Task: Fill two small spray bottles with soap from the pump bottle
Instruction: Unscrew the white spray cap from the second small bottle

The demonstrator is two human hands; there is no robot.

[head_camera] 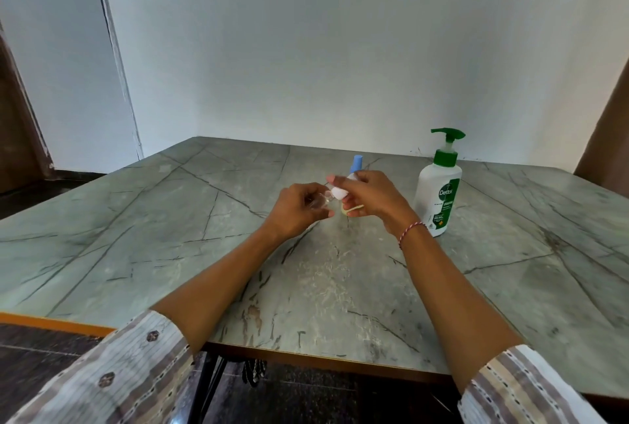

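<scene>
My left hand grips a small clear spray bottle lying sideways above the table's middle. My right hand pinches that bottle's white spray top between thumb and fingers. A yellowish bit shows under the right fingers; what it is I cannot tell. A second small bottle with a blue cap stands just behind the hands, its body mostly hidden. The white pump bottle with a green pump and green label stands upright to the right of my right hand.
The grey marble-pattern table has an orange-brown front edge. White walls rise close behind it. A dark doorway lies at the far left and a brown surface at the far right.
</scene>
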